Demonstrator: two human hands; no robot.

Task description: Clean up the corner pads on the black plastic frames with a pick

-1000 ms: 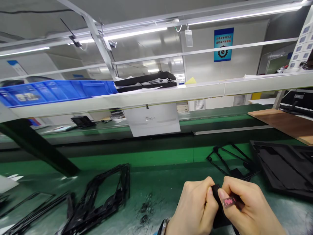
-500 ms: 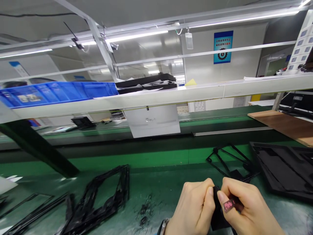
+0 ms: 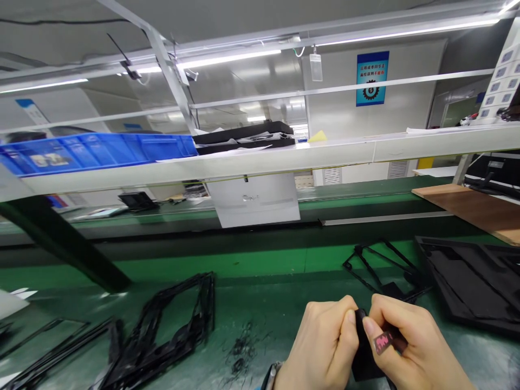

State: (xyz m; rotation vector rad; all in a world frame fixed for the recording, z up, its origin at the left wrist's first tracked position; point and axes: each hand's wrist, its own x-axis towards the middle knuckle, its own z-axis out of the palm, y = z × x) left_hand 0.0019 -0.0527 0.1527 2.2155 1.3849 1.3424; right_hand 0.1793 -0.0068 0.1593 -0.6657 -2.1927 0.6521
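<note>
Close in front of me, at the lower right, a black plastic part [image 3: 364,357] is pinched between both hands. My left hand [image 3: 325,341] is closed on its left edge, thumb pressed along the top. My right hand [image 3: 410,341] grips the other edge with bent fingers, and a dark band with pink marks wraps its thumb. Most of the part is hidden by the fingers, so its exact kind does not show. Left of my hands, thin black shavings [image 3: 242,349] lie in a small heap on the green tabletop [image 3: 276,303].
Black plastic frames [image 3: 162,325] lie on the left, with another thin black frame [image 3: 377,271] beyond my hands. Large black panels [image 3: 471,276] rest at the right. A white shelf [image 3: 325,157] crosses above, carrying a blue bin [image 3: 101,151]. A dark post [image 3: 69,249] slants down at the left.
Both hands keep their grip on the black plastic part, with only a very slight shift. The view has moved a little; the objects on the table lie as before.
</note>
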